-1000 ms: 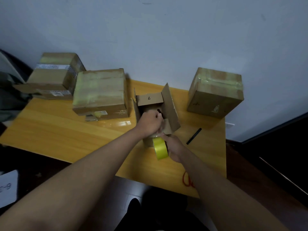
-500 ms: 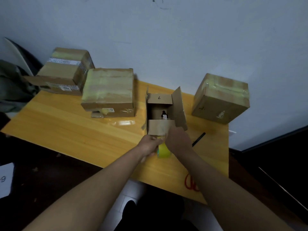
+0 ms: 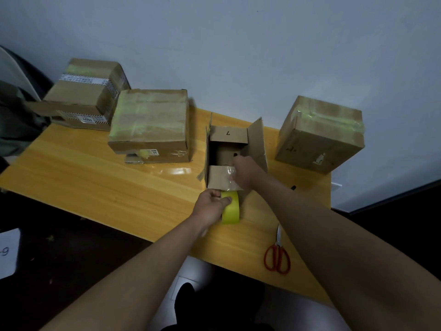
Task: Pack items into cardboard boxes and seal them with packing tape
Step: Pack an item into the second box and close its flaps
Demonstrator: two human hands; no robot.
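My left hand (image 3: 210, 206) grips the tape roll (image 3: 231, 207); my right hand (image 3: 245, 172) pinches its strip on the open box (image 3: 235, 151) (frame centre). Slack could wrinkle it.

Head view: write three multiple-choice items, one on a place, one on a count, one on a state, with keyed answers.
1. Where do the scissors lie?
A. inside the open box
B. on the table near its front edge
C. on a sealed box

2. How many taped-shut boxes are visible?
A. one
B. five
C. three

3. The open box has its flaps:
A. unsealed
B. all taped shut
C. cut off

Answers: B, red handles rest on the table; C, two left, one right; A, the right flap stands up while the hands work.
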